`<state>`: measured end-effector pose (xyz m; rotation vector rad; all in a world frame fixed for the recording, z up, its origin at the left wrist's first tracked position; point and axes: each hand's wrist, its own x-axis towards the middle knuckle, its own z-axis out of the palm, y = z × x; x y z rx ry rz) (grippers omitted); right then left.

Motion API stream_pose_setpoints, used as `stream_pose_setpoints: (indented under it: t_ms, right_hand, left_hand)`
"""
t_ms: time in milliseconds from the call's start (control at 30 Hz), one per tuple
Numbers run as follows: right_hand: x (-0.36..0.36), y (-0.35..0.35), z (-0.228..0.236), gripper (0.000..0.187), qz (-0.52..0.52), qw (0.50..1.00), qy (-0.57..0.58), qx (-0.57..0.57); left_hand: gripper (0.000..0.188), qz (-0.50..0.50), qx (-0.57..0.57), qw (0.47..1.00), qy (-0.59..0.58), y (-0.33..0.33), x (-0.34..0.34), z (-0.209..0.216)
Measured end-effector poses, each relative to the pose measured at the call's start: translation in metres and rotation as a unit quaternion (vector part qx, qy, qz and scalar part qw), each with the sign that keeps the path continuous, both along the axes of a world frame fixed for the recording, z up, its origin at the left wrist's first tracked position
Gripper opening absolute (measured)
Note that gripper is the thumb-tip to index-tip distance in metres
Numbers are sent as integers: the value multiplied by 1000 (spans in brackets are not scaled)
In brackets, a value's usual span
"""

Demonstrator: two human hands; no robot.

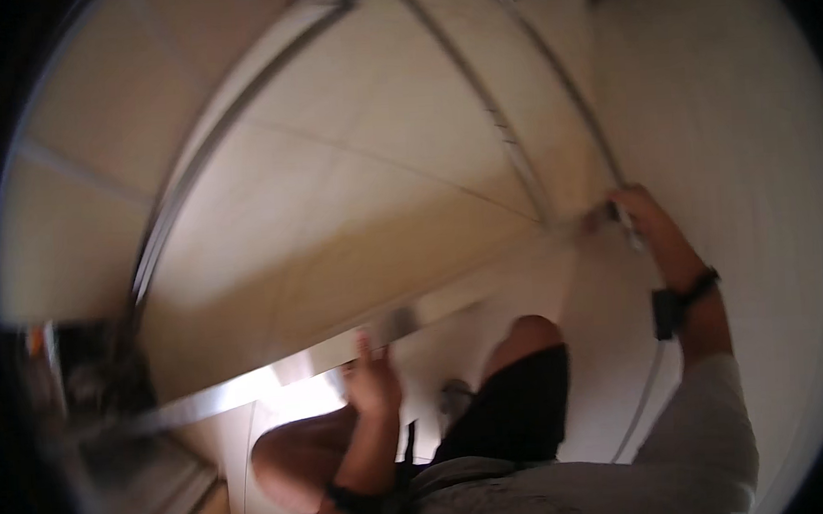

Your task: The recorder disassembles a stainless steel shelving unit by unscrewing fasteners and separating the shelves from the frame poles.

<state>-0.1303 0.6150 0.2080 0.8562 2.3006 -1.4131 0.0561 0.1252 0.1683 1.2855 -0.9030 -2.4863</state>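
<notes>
A long flat pale strip (205,405) runs slantwise from the lower left up toward the right, with a bright glare along it. My left hand (374,386) is closed on its near edge, thumb upright against it. Farther right, my right hand (642,212) grips the near end of a thin grey metal rail (565,72), and a short light end pokes out below the fingers. Motion blur hides whether the strip joins the rail at that hand. A second grey rail (467,68) slants down between them from the far side.
A third long rail (201,152) curves along the left over beige tiles (102,217). Dark cluttered items (92,367) stand at the far left. On my right is a plain pale surface (783,237). My bent knees (537,334) are close below the strip. A thin cable (638,413) hangs from my right wrist.
</notes>
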Motion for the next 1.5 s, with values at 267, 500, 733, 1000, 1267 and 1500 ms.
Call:
stream_pose_setpoints:
  t_ms: [267,500,733,1000,1267,1500]
  right_hand:
    - [13,-1,47,35,-52,992,-73,93]
    - [19,1,27,41,-53,986,-67,140]
    - [15,47,3,45,1,958,-86,272]
    - [10,27,7,54,67,897,-120,420]
    - [8,15,12,47,13,918,-156,365]
    - [4,10,-22,44,8,917,-126,379]
  left_hand:
    - [19,-55,-2,998,-12,-21,-18,-18]
    - [33,-57,-28,998,0,-32,-25,-29]
    - [40,-65,49,996,-34,-25,-46,-39]
    - [54,-183,149,911,-339,-30,-69,-31]
    - [37,-647,-254,710,-116,28,-95,5]
    - [28,-714,-420,550,110,149,-188,4]
